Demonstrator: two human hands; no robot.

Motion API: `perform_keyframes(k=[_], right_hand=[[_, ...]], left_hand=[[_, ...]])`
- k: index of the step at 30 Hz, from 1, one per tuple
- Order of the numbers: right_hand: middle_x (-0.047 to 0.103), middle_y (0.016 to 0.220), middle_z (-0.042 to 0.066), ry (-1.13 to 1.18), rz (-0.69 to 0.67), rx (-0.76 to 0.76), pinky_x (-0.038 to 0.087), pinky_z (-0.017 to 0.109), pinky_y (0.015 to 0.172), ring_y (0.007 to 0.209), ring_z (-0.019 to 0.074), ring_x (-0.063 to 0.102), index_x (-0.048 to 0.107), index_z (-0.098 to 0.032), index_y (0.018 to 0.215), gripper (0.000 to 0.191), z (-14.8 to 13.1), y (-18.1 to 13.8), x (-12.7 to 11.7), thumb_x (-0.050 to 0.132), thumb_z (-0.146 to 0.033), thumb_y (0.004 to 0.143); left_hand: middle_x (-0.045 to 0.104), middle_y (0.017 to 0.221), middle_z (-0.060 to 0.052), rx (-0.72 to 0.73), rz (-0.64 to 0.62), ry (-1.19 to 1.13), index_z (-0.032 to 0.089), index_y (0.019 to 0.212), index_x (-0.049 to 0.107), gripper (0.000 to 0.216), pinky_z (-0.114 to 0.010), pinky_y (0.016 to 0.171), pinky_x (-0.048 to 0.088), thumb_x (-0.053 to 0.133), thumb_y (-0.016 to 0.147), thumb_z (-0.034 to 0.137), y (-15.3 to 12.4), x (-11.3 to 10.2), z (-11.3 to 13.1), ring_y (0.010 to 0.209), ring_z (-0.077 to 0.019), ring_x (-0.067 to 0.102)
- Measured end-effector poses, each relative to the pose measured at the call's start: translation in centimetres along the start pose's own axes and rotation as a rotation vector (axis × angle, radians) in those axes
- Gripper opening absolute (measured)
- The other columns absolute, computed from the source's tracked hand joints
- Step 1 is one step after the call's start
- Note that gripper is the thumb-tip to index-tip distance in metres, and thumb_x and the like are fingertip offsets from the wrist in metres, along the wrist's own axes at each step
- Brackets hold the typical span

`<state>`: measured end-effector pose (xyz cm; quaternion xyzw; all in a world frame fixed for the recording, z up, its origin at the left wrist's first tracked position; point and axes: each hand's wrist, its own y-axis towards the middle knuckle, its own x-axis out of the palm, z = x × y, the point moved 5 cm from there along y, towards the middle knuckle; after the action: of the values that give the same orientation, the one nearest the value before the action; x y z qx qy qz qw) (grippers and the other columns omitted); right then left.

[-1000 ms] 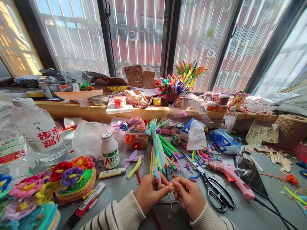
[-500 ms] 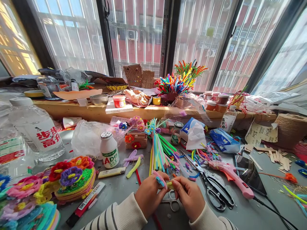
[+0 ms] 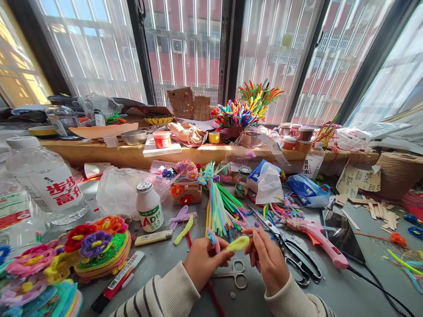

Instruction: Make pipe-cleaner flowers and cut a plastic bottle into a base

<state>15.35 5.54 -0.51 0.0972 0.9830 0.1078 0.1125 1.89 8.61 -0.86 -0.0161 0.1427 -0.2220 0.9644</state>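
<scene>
Yellow chenille loop (image 3: 238, 243) sits pinched in left fingers (image 3: 222, 259). Right fingers (image 3: 259, 244) have shifted back, exposing its shape; their grip is unclear.

Compared with the preceding views, the right hand (image 3: 269, 262) has drawn away from the left hand (image 3: 204, 264). In the widened gap, a pale-yellow, fuzzy pipe-cleaner loop (image 3: 239, 243), previously mostly covered, now extends from the left hand's fingertips toward the right hand. The pink-and-blue fuzzy strip (image 3: 213, 240) at the left hand stands more upright. Below the hands, the small silver metal scissors (image 3: 234, 273) show both finger rings.
</scene>
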Motion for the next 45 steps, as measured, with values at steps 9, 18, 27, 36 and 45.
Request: perform_keyframes(k=[9, 18, 27, 36, 45], right_hand=[[0.048, 0.077, 0.004, 0.16, -0.481, -0.027, 0.042, 0.022, 0.055, 0.069, 0.0137, 0.049, 0.059, -0.018, 0.086, 0.026, -1.6, -0.2, 1.0, 0.053, -0.036, 0.068], [0.038, 0.049, -0.005, 0.084, -0.342, 0.027, 0.025, 0.018, 0.037, 0.039, 0.0049, 0.032, 0.044, -0.016, 0.054, 0.026, -0.9, -0.3, 1.0, 0.052, -0.037, 0.068], [0.035, 0.043, -0.007, -0.097, -0.144, 0.068, 0.024, 0.019, 0.036, 0.035, 0.005, 0.032, 0.035, -0.019, 0.054, 0.03, 0.7, -0.6, 1.1, 0.045, -0.041, 0.072], [0.04, 0.037, -0.008, 0.2, -0.142, 0.32, 0.019, 0.016, 0.026, 0.025, 0.0025, 0.028, 0.039, -0.018, 0.053, 0.035, 2.7, -0.7, 2.0, 0.051, -0.049, 0.064], [0.051, 0.052, -0.004, 0.408, -0.344, 0.163, 0.026, 0.015, 0.033, 0.037, 0.0036, 0.038, 0.052, -0.014, 0.086, 0.034, 0.4, -0.1, 2.0, 0.061, -0.037, 0.062]], left_hand=[[0.058, 0.053, 0.0, -0.264, -0.416, -0.479, 0.01, 0.064, 0.059, 0.027, -0.023, 0.05, 0.042, 0.068, 0.051, 0.032, -0.6, 1.9, -0.9, 0.048, -0.0101, 0.055], [0.057, 0.051, 0.0, -0.278, -0.462, -0.435, 0.01, 0.064, 0.059, 0.028, -0.021, 0.048, 0.042, 0.064, 0.054, 0.035, -1.0, 2.6, -1.0, 0.045, -0.0094, 0.054], [0.062, 0.062, -0.008, 0.513, 0.072, 0.774, 0.014, 0.068, 0.061, 0.021, -0.023, 0.05, 0.041, 0.043, 0.073, 0.023, -1.5, 1.5, 1.1, 0.055, -0.0154, 0.056], [0.05, 0.042, -0.002, 1.011, 0.409, 1.095, 0.015, 0.048, 0.047, 0.038, -0.022, 0.035, 0.03, 0.027, 0.079, 0.016, -3.2, 2.5, 2.7, 0.036, -0.0107, 0.043], [0.053, 0.052, -0.003, 0.262, -0.221, 0.224, 0.013, 0.066, 0.05, 0.03, -0.021, 0.048, 0.039, 0.031, 0.077, 0.034, -1.3, 1.6, 1.0, 0.048, -0.0115, 0.051]])
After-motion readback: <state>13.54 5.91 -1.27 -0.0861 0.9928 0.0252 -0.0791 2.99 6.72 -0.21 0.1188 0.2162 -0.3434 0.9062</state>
